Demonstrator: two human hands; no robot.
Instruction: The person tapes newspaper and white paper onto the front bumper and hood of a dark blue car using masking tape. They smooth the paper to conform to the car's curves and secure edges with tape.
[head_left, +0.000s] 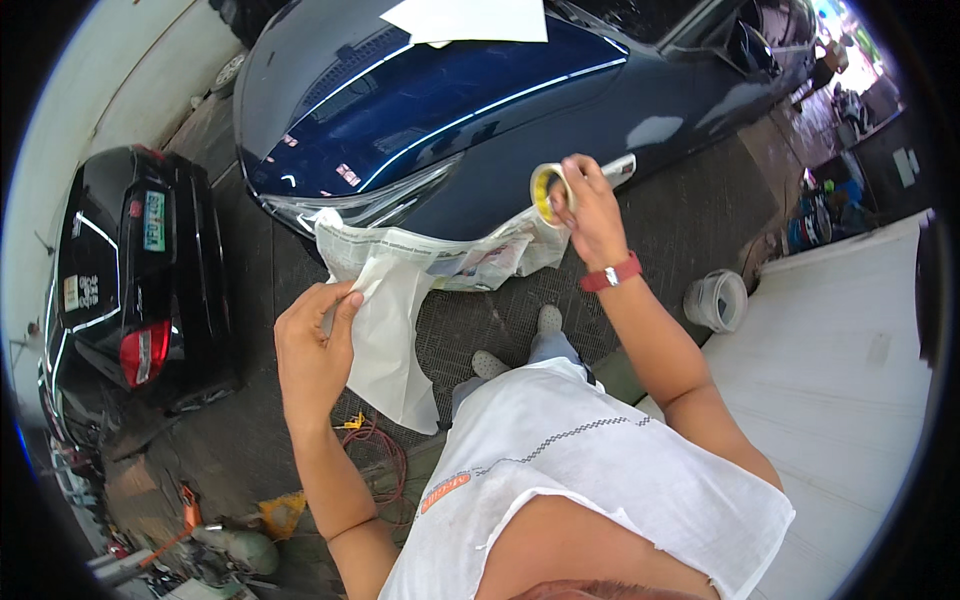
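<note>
The right hand [590,215] is clamped on a roll of tape [548,188], held up just in front of the dark blue car [450,110]; the left hand [312,350] pinches the top edge of a white paper sheet [392,340], which hangs down from it; newspaper [450,255] lies along the car's front corner, over the headlight, between the 2 hands; a red wristband [612,273] circles the right wrist; a white bucket [717,299] stands on the ground well right; a black car [135,270] is parked at the left.
</note>
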